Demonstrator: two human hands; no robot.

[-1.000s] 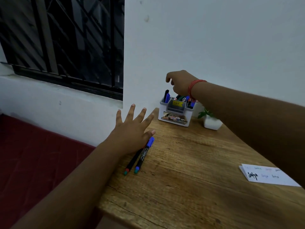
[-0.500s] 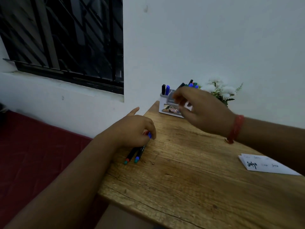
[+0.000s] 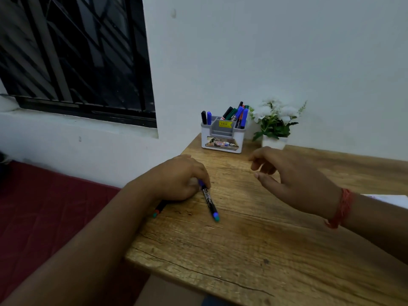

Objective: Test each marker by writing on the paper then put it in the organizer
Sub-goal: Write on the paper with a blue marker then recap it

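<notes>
Head view shows the person's left hand (image 3: 178,177) low on the wooden table (image 3: 254,250), near its left edge. The fingers are curled down around the blue cap end of a black marker (image 3: 209,200), and the body of this marker points away from the grip toward the person, with its blue-green end free on the wood. A second marker (image 3: 158,210) lies under the heel of the same hand; only its tail shows, just behind the grip. The right hand (image 3: 291,180) hangs over the table to the right of the grip, well apart from it, with fingers loose and half bent and nothing between them. Beyond both hands, against the wall, stands the white organizer (image 3: 221,138) with several markers upright in it. Just beside it stands a small flower pot (image 3: 273,129). A corner of the paper (image 3: 388,199) shows behind the right wrist.
</notes>
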